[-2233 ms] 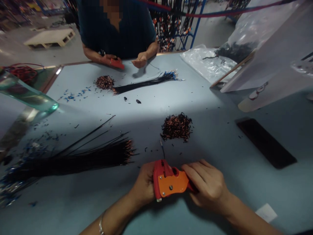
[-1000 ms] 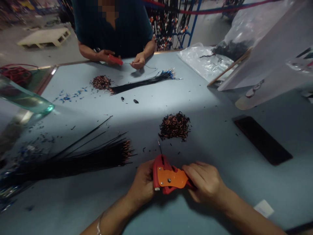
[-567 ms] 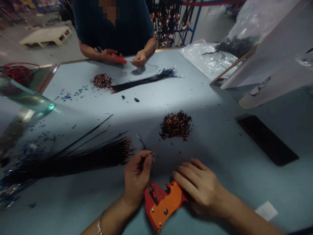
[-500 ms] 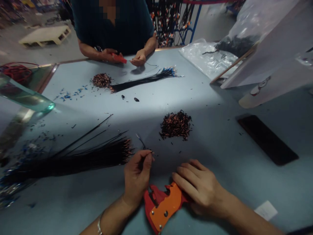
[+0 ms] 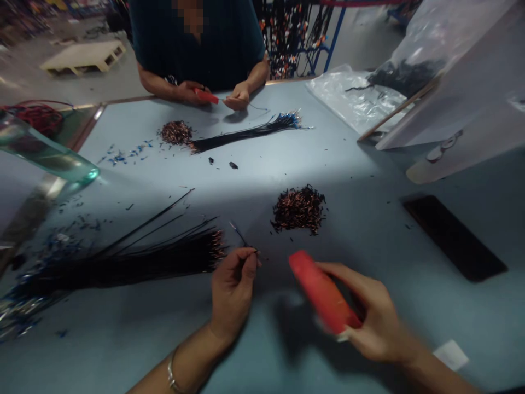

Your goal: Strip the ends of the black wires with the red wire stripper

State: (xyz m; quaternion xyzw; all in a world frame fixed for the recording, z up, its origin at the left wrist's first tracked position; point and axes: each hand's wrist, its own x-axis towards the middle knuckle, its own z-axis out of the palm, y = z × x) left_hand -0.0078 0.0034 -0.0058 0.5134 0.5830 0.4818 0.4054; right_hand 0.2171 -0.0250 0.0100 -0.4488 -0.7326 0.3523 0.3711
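Our right hand [image 5: 371, 312] gripped the red tool [image 5: 322, 290] above the blue-grey table [image 5: 156, 328], while our left hand [image 5: 233, 290] pinched a thin wire [image 5: 239, 235]. Beyond were black-and-copper clippings [image 5: 298, 209], a co-worker [image 5: 197, 52] at the far edge, and a pallet [image 5: 84, 57] on the floor [image 5: 359, 49]. Since a moment earlier, the tool had swung away from our left hand.

A cable workshop: a wooden pallet [image 5: 84, 57] lies on the floor [image 5: 361, 33], cables [image 5: 283, 33] hang on a blue rack [image 5: 336, 41], and wire bundles [image 5: 135, 262] lie across a worktable [image 5: 123, 339].
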